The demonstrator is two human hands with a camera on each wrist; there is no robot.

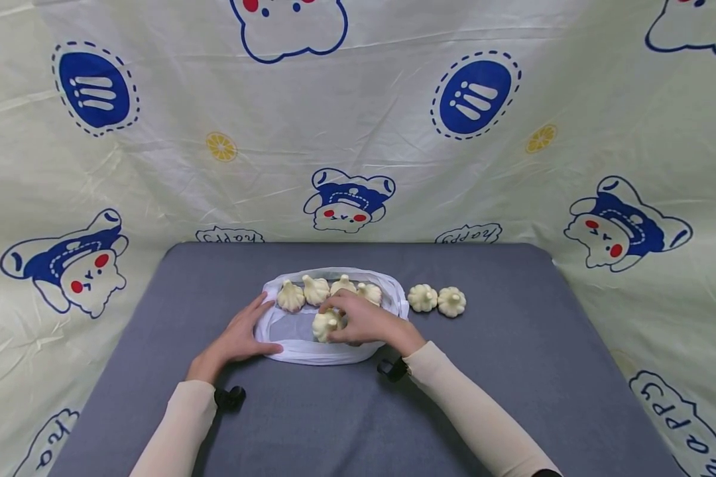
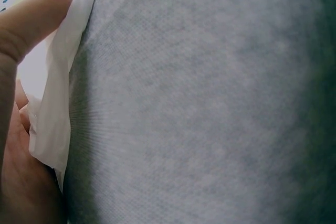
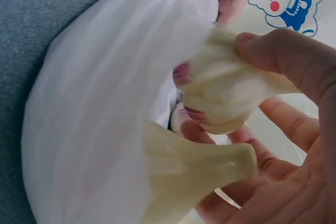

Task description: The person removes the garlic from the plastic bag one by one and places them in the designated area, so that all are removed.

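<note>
A white bag (image 1: pixel 310 356) lies on the table with its mouth spread wide. Several pale garlic bulbs (image 1: pixel 290 297) sit inside along its far side. My left hand (image 1: pixel 238 334) holds the bag's left rim, thumb at the front; in the left wrist view, white material runs between thumb and fingers. Over the bag's opening, my right hand (image 1: pixel 366 319) grips a garlic bulb (image 3: pixel 226 82) with purple streaks, thumb on one side and fingers on the other. A second bulb (image 3: pixel 194 166) shows its stem close under that hand, partly hidden by the bag's white side.
Two more garlic bulbs (image 1: pixel 437 300) sit side by side on the grey table (image 1: pixel 483 371), just right of the bag. Behind the table hangs a pale printed sheet (image 1: pixel 358 119) with cartoon figures.
</note>
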